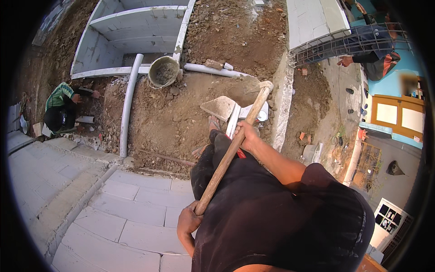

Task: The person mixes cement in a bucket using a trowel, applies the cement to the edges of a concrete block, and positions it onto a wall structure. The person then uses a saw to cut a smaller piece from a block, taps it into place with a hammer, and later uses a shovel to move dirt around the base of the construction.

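My left hand [188, 222] is closed around the lower end of a hoe's long wooden handle [217, 176]. Farther up the same handle, my right hand [247, 135] grips it with the fingers wrapped round. The hoe slants up and to the right across my body. Its head [266, 85] is over the dug soil, with the blade seen nearly edge-on. Beside the handle are a short white pipe [233, 120], a pale flat-sided piece [219, 108] and a white container [263, 114]. My feet [213, 123] stand on the dirt.
A bucket of grey mix [164, 72] stands by a white block-walled pit [131, 71]. One long white pipe [130, 106] lies left of the dirt. A person in green [59, 106] crouches at far left; another person's hand [345, 61] shows near a rebar cage [321, 49]. Block wall [136, 222] lies lower left.
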Action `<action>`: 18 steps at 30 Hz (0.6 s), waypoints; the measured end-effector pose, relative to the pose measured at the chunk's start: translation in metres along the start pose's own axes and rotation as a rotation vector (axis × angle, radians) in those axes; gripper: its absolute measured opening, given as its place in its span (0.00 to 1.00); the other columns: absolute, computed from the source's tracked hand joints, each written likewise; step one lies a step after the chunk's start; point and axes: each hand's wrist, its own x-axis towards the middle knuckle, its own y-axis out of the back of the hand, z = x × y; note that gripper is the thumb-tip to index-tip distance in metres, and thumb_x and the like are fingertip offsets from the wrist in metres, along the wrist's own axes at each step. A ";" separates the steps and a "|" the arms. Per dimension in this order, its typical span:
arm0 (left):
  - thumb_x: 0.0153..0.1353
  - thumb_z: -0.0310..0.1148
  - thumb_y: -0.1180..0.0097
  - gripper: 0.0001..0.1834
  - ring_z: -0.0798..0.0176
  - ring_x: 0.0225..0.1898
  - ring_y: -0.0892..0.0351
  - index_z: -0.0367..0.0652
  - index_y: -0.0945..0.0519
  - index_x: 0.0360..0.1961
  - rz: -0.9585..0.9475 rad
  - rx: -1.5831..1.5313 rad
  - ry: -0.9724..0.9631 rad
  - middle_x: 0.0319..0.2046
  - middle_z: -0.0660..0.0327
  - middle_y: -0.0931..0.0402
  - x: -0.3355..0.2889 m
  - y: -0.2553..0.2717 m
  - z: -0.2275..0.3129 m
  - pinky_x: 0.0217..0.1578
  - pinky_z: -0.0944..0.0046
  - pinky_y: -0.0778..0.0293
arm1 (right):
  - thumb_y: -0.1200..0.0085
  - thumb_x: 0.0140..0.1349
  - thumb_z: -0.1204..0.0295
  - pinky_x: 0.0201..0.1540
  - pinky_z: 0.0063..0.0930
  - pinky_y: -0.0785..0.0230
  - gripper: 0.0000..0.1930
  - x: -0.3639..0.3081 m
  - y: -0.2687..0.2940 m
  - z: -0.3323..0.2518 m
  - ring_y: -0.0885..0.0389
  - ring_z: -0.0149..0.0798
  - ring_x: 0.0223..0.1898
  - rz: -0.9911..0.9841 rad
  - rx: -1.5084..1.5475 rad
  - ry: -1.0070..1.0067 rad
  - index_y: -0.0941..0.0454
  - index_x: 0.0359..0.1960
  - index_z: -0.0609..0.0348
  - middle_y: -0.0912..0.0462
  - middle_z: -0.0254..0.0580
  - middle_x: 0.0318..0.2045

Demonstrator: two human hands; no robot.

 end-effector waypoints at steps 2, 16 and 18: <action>0.48 0.30 0.38 0.23 0.43 0.40 0.16 0.50 0.15 0.49 -0.064 0.107 0.022 0.37 0.48 0.15 0.017 0.017 0.037 0.42 0.52 0.22 | 0.47 0.64 0.69 0.36 0.36 0.26 0.08 -0.011 0.039 -0.024 0.29 0.36 0.25 0.035 0.159 -0.006 0.32 0.28 0.52 0.30 0.32 0.22; 0.43 0.40 0.27 0.28 0.49 0.44 0.14 0.51 0.13 0.51 -0.395 0.661 0.029 0.41 0.51 0.13 0.123 0.096 0.189 0.46 0.56 0.22 | 0.45 0.64 0.71 0.45 0.42 0.24 0.08 -0.019 0.121 -0.012 0.26 0.38 0.27 0.237 0.677 -0.052 0.30 0.28 0.53 0.28 0.34 0.23; 0.41 0.40 0.26 0.30 0.50 0.43 0.14 0.51 0.13 0.51 -0.444 0.637 -0.047 0.40 0.52 0.13 0.140 0.111 0.195 0.46 0.57 0.22 | 0.44 0.64 0.72 0.46 0.40 0.23 0.08 -0.023 0.114 -0.007 0.25 0.38 0.29 0.192 0.712 -0.012 0.29 0.27 0.53 0.28 0.34 0.23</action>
